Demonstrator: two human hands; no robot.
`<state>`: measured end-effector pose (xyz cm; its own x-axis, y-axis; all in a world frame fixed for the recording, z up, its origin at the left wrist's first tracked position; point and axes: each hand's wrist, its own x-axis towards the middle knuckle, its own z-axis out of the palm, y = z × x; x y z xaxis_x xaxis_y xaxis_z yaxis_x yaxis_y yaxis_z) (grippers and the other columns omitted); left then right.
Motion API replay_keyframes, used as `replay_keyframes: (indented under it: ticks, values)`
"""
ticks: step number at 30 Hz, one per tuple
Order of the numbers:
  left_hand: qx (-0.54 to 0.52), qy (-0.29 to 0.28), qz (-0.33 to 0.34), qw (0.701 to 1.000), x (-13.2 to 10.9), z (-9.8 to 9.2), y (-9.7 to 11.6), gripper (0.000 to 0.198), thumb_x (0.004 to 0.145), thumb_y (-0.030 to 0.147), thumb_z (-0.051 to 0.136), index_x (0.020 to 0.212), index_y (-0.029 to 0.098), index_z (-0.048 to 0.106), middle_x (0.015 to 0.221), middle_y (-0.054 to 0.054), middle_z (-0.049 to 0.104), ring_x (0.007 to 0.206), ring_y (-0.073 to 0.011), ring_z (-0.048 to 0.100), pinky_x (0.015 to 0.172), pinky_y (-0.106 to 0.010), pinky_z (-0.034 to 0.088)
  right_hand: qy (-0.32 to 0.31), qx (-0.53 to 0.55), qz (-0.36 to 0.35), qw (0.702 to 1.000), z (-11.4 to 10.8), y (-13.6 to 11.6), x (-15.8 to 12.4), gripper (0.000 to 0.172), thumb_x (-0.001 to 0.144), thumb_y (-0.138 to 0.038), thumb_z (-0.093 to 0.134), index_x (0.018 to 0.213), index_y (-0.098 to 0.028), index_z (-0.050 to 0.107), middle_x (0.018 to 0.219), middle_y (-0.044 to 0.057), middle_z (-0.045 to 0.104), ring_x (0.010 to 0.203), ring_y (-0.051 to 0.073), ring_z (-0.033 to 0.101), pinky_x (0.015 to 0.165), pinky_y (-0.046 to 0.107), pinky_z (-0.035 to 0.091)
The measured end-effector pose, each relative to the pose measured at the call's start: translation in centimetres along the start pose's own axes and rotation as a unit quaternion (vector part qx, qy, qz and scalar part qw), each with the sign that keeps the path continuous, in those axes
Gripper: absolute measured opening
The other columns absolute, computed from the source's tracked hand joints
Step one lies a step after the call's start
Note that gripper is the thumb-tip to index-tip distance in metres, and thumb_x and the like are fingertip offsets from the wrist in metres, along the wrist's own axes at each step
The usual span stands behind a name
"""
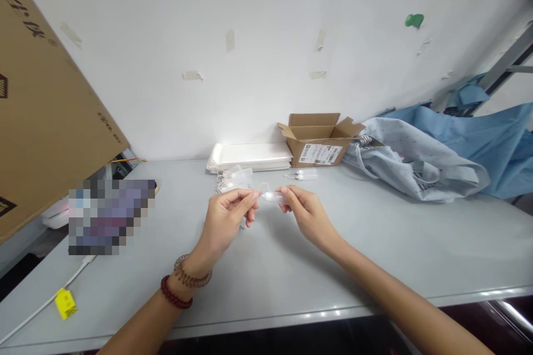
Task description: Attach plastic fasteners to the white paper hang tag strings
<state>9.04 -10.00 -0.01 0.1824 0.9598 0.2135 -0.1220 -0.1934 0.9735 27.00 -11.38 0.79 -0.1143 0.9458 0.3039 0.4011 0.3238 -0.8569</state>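
Observation:
A small translucent white tube (273, 197) with a thin looped cord lies level between my two hands, above the middle of the grey table. My left hand (227, 213) pinches its left end, near the cord. The right end is between the thumb and fingers of my right hand (306, 212). Behind my left hand lies a pile of similar tubes with cords (236, 177). Two more such tubes (306, 175) rest on the table beyond my right hand. Something white shows partly beneath my left hand, mostly hidden.
Behind the tubes, a stack of white padded sheets (252, 155) sits beside an open cardboard box (318, 147). Light blue cloth (420, 169) lies at the right. At the left are a pixelated object (114, 213), a white cable (41, 310) and a large carton (50, 89).

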Motion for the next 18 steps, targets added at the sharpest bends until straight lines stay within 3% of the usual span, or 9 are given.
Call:
replay_keyframes:
  ticks: [7, 13, 18]
  values:
    - [-0.019, 0.002, 0.011, 1.0, -0.2, 0.5, -0.2, 0.021, 0.082, 0.033, 0.063, 0.074, 0.014, 0.065, 0.062, 0.0, 0.057, 0.046, -0.0081, 0.049, 0.043, -0.022, 0.039, -0.031, 0.035, 0.006, 0.999, 1.6, 0.3, -1.1, 0.042, 0.095, -0.046, 0.032, 0.07, -0.019, 0.05, 0.063, 0.0, 0.049, 0.059, 0.013, 0.044, 0.059, 0.025, 0.035]
    - [-0.026, -0.015, -0.003, 1.0, -0.1, 0.6, -0.3, 0.023, 0.082, 0.033, 0.062, 0.07, 0.014, 0.062, 0.062, 0.0, 0.057, 0.047, -0.008, 0.05, 0.043, -0.021, 0.04, -0.006, 0.026, 0.003, 1.0, 2.0, 0.6, -1.2, 0.04, 0.096, -0.044, 0.032, 0.07, -0.019, 0.049, 0.062, -0.001, 0.046, 0.059, 0.012, 0.042, 0.06, 0.025, 0.034]
    - [-0.036, -0.013, -0.004, 0.999, -0.1, 0.6, -0.2, 0.018, 0.08, 0.032, 0.065, 0.08, 0.014, 0.067, 0.065, -0.001, 0.06, 0.049, -0.0092, 0.052, 0.045, -0.022, 0.041, -0.008, 0.029, -0.011, 0.999, 2.0, 0.9, -0.9, 0.04, 0.096, -0.046, 0.031, 0.074, -0.019, 0.052, 0.064, 0.0, 0.05, 0.06, 0.013, 0.045, 0.059, 0.025, 0.036]
